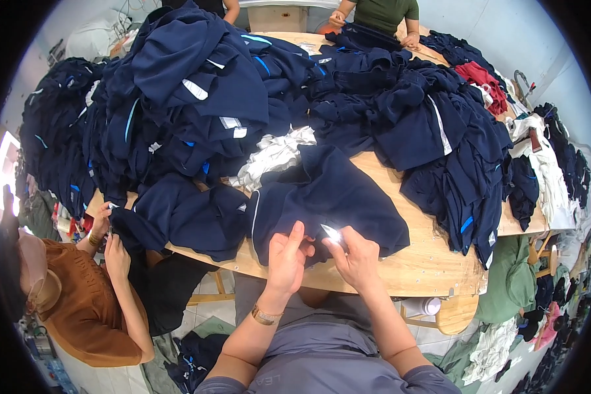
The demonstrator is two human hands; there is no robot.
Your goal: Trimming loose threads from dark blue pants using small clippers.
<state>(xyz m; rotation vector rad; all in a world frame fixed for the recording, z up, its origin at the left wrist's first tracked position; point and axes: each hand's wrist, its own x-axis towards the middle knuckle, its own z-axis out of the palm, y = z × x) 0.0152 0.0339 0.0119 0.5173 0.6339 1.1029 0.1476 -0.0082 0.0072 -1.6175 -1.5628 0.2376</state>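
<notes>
A navy garment with a white edge strip lies spread at the table's front edge, right before me. Over its near part, my right hand is closed round small thread snips; their pointed metal tip glints and points up and left. Beside it, my left hand has its thumb raised and fingers loosely curled, with nothing visible in them. A wristband circles my left wrist. Between the two hands there is a small gap over the cloth.
Navy garments heap high on the wooden table at left and right. A crumpled white cloth lies behind my garment. A co-worker in brown handles cloth at left; another in green works across the table. A stool stands below.
</notes>
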